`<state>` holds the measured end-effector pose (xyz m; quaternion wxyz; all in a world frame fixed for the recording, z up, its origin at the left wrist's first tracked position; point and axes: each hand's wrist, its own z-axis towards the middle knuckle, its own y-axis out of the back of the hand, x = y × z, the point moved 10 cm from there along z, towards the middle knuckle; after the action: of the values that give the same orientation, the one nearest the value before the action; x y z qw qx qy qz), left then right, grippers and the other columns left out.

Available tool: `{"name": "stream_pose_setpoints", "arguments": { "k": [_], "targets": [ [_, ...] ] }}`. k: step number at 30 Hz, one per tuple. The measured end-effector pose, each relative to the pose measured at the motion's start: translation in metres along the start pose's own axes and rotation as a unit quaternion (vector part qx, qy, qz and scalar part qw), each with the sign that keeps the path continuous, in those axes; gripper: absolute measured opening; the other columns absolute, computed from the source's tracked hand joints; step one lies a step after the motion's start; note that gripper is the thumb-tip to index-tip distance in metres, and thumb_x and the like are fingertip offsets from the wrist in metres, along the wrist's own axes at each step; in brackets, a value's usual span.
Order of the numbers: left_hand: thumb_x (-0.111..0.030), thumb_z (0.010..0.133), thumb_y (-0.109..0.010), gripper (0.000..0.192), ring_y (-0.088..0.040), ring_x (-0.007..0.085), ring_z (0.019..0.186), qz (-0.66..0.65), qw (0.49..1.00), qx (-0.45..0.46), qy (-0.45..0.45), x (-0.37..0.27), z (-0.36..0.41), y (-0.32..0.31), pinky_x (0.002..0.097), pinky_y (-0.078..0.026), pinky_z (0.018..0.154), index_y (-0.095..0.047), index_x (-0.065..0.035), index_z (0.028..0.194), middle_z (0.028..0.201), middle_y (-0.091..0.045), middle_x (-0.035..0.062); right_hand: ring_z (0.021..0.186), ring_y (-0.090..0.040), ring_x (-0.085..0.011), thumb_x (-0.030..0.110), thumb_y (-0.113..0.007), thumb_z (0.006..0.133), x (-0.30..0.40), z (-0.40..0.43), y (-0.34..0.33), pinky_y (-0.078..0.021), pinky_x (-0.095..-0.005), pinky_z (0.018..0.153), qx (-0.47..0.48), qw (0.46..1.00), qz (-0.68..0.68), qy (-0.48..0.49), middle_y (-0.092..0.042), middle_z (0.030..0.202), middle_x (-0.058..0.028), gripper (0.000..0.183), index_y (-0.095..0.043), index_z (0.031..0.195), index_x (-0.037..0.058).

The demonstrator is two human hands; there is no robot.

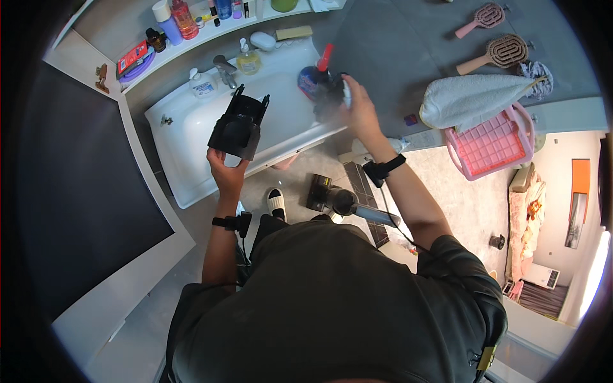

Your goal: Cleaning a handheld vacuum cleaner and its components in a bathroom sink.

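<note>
My left hand [229, 173] grips the lower end of a black plastic housing [238, 125] with two prongs at its top, held over the white sink [187, 129]. At the sink's right end, my right hand [362, 107] has its fingers curled round a blurred dark object [330, 93] with a light part by the fingertips; its exact kind cannot be told. Just behind that object is a blue bottle [307, 81] with a red top [325, 57]. Both wrists wear black straps with cables.
Soap pump bottles [202, 84] and a faucet [225, 71] line the sink's back, below a shelf of toiletries. An open cabinet door [96, 182] stands left. Hairbrushes, a towel [474, 100] and a pink basket [493, 143] hang right. A cordless vacuum cleaner [342, 201] is below.
</note>
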<state>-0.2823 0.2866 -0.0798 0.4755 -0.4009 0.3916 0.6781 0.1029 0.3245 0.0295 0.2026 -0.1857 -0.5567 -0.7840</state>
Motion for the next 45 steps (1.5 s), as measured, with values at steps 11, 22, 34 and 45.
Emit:
{"name": "stream_pose_setpoints", "arguments": {
  "k": [11, 22, 34, 45],
  "targets": [
    [-0.008, 0.069, -0.094, 0.096, -0.056, 0.0341, 0.133, 0.013, 0.998, 0.042, 0.043, -0.006, 0.006, -0.028, 0.0442, -0.047, 0.113, -0.035, 0.0046, 0.145, 0.141, -0.053, 0.023, 0.103, -0.064, -0.0443, 0.002, -0.066, 0.085, -0.059, 0.012, -0.019, -0.0541, -0.051, 0.09, 0.144, 0.988, -0.047, 0.006, -0.058, 0.123, -0.0231, 0.077, -0.037, 0.152, 0.023],
    [-0.002, 0.069, -0.089, 0.089, -0.06, 0.0295, 0.127, 0.048, 0.989, 0.137, 0.012, -0.058, 0.069, -0.078, 0.0402, -0.049, 0.109, -0.04, 0.0007, 0.144, 0.136, -0.057, 0.021, 0.102, -0.064, -0.0464, 0.0, -0.062, 0.082, -0.057, 0.019, -0.013, -0.054, -0.0529, 0.088, 0.142, 0.99, -0.005, 0.022, -0.058, 0.116, -0.023, 0.072, -0.041, 0.147, 0.0229],
    [-0.001, 0.069, -0.083, 0.08, -0.064, 0.0268, 0.121, 0.128, 0.92, 0.358, -0.09, -0.174, 0.173, -0.171, 0.038, -0.052, 0.105, -0.049, -0.0063, 0.141, 0.133, -0.062, 0.0163, 0.094, -0.064, -0.0461, -0.001, -0.061, 0.081, -0.068, 0.023, -0.02, -0.0535, -0.0551, 0.082, 0.155, 0.987, 0.013, 0.023, -0.057, 0.108, -0.022, 0.075, -0.042, 0.15, 0.0206],
    [-0.003, 0.069, -0.08, 0.08, -0.062, 0.0268, 0.125, 0.164, 0.888, 0.419, -0.094, -0.194, 0.192, -0.21, 0.038, -0.049, 0.11, -0.048, -0.0049, 0.143, 0.136, -0.06, 0.0167, 0.101, -0.066, -0.043, 0.01, -0.066, 0.083, -0.095, 0.018, -0.026, -0.0548, -0.0508, 0.089, 0.178, 0.984, 0.011, 0.021, -0.058, 0.123, -0.022, 0.074, -0.041, 0.151, 0.0205]
  ]
}}
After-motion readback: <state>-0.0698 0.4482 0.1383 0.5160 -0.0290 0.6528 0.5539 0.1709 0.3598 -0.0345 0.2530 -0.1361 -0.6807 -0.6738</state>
